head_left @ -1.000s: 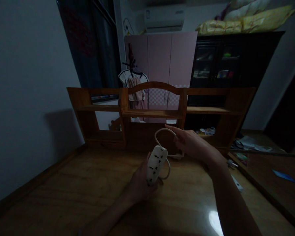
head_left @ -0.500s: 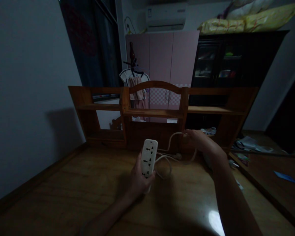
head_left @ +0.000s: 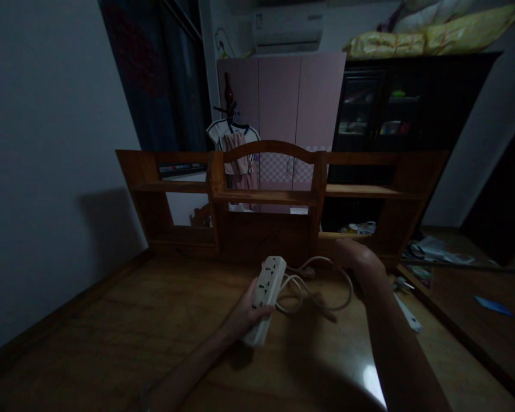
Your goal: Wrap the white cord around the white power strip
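Observation:
A white power strip (head_left: 269,280) with several sockets is gripped in my left hand (head_left: 249,306), its top end tilted up and to the right above the wooden surface (head_left: 163,337). From the strip a pale cord (head_left: 299,294) runs rightward in loose loops. My right hand (head_left: 358,257) is closed around part of that cord at the right. A plug (head_left: 308,272) lies behind the loops, close to the shelf's base.
A wooden shelf unit (head_left: 266,197) stands across the far edge of the surface. To the right lie a long white object (head_left: 407,312) and a raised wooden edge (head_left: 463,349). A wall (head_left: 47,171) borders the left side.
The power strip has tipped and shifted slightly right and down in my left hand. My right hand has moved right and down, carrying the cord, whose loops have spread.

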`<state>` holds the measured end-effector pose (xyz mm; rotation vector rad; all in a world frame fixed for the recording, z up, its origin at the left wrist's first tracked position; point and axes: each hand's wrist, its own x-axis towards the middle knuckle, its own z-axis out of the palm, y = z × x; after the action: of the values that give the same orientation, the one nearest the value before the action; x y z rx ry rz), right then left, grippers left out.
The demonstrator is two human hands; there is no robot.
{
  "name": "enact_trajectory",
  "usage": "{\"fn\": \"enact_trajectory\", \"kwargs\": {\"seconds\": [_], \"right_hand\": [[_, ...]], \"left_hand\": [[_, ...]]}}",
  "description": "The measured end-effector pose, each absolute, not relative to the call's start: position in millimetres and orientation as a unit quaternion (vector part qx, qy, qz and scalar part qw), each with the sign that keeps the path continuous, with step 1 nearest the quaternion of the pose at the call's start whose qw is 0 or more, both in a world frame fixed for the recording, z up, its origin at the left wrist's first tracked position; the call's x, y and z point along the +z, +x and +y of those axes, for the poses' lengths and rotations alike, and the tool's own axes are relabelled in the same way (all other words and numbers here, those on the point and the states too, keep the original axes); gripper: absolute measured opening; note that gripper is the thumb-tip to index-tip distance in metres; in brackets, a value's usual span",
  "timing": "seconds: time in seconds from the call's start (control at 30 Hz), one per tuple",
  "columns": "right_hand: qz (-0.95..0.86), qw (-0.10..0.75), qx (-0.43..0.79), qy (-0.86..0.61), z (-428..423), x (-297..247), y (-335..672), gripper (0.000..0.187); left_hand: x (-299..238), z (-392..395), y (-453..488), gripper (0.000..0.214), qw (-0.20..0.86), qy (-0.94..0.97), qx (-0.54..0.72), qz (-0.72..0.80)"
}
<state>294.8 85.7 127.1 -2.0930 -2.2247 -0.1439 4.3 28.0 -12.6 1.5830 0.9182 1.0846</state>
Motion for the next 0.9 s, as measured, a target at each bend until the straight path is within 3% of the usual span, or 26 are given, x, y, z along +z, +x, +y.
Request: {"fn": "enact_trajectory", "kwargs": {"seconds": [0.23, 0.43, 0.6, 0.9], "right_hand": [[-0.736, 0.039, -0.04, -0.675, 83, 144, 287, 0.028], [-0.771, 0.057, -0.053, -0.632, 70, 154, 283, 0.035], [-0.775, 0.081, -0.05, -0.625, 66, 157, 286, 0.027], [-0.798, 0.101, -0.036, -0.594, 61, 163, 287, 0.026]], "left_hand": [[-23, 30, 4, 0.086, 0.489, 0.669, 0.417, 0.373], [-17, 25, 9, 0.082, 0.479, 0.68, 0.415, 0.369], [-15, 22, 12, 0.085, 0.473, 0.672, 0.428, 0.375], [-10, 28, 8, 0.051, 0.47, 0.633, 0.446, 0.423]]}}
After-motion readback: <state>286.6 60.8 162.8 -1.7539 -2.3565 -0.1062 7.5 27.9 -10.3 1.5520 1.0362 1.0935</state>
